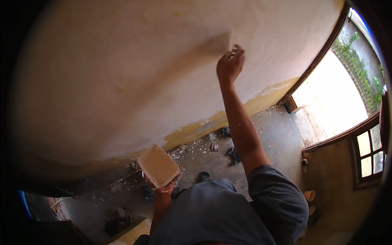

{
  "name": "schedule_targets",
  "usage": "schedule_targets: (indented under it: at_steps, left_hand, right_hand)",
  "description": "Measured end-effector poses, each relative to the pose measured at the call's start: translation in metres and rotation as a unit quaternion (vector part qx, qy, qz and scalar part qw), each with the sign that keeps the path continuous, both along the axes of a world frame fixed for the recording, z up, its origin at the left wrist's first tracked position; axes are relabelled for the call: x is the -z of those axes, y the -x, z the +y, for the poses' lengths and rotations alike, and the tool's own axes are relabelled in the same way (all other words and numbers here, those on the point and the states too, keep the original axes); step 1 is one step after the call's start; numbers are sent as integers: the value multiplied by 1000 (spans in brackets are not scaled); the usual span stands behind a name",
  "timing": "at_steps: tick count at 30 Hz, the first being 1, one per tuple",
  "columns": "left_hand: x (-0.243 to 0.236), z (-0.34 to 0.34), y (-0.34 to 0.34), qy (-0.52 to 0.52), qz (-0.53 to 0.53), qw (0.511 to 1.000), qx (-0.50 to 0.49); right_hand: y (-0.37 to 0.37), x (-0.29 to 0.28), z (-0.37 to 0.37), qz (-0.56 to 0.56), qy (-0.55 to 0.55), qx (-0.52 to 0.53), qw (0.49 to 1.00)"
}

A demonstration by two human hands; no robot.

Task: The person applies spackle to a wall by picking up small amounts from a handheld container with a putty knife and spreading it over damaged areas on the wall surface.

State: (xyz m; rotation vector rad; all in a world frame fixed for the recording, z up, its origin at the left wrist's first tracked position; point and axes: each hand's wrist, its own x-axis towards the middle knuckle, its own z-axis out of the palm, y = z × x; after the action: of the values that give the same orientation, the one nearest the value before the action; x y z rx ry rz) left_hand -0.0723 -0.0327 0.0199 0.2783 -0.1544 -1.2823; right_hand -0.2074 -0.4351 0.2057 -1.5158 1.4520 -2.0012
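Note:
My left hand (166, 188) supports a squarish cream-coloured tray (158, 165) from below, low and close to the wall. Its fingers show at the near edge and sides, and pale smears mark the skin. My right arm is stretched up to the wall (175, 49), which has an uneven whitish coat. There my right hand (231, 65) is closed with its fingers bent, pale stuff on the fingertips. Whatever it grips is hidden or too small to make out. A dark shadow spreads over the wall to the left of this hand.
Yellowish patches (183, 134) run along the wall's foot. White crumbs, a small red box (214, 147) and dark plastic bags (232, 156) lie on the grey floor (277, 126). At right are a bright doorway (330, 98), a cardboard box (291, 105) and a paned window (370, 151).

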Motion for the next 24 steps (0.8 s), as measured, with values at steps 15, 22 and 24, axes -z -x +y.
schedule_targets:
  at_steps: [15,22,24]
  left_hand:
    - [23,12,-2,-10,17,998,-63]
    - [16,7,-5,7,28,999,-29]
    - [4,3,0,7,15,999,-34]
  right_hand:
    - [67,19,-34,49,167,140,975]
    - [111,-17,-85,67,-48,47,996]
    - [95,13,-78,73,-24,11,997]
